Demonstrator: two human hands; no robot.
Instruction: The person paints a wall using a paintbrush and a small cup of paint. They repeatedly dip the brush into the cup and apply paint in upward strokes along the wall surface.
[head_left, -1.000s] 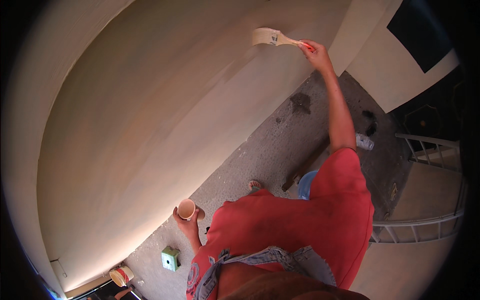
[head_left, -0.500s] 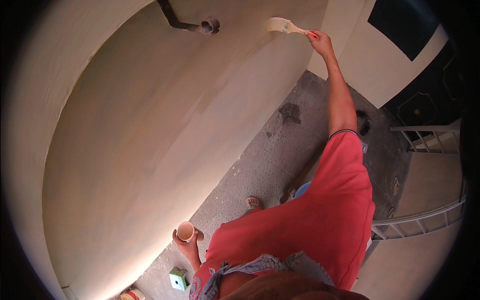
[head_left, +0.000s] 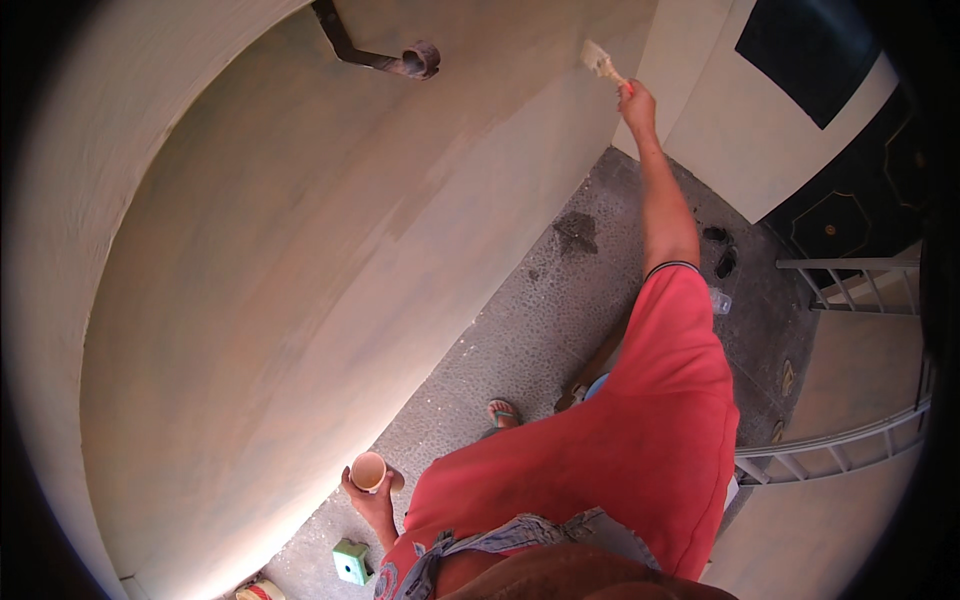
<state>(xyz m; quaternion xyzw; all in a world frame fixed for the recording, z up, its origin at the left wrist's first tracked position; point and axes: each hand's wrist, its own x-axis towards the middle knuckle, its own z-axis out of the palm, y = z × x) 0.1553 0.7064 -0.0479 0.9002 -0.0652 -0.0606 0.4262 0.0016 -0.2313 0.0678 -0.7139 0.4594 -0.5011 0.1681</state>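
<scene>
My right hand [head_left: 637, 106] is stretched far out, its fingers wrapped round the handle of a wide paintbrush [head_left: 603, 62]. The brush's pale bristles point up and left, at the wall [head_left: 330, 220]; whether they press on it I cannot tell. Streaks and patches of differing tone run diagonally over that wall. Close to my body, low on the left, my left hand [head_left: 372, 505] grips a small cup [head_left: 369, 471]. The cup is upright, and its pale inside shows from above.
A bent metal bracket with a round end [head_left: 420, 60] juts from the wall. Below are a green stool [head_left: 352, 562], a container with a red stripe [head_left: 260, 590] and a partly hidden blue bucket [head_left: 597, 385]. Metal ladders [head_left: 840, 455] stand right, near dark shoes [head_left: 725, 262].
My right hand has come slightly lower and the brush has swung rightward along the wall, turning from nearly level to slanted. My left hand keeps the cup almost where it was.
</scene>
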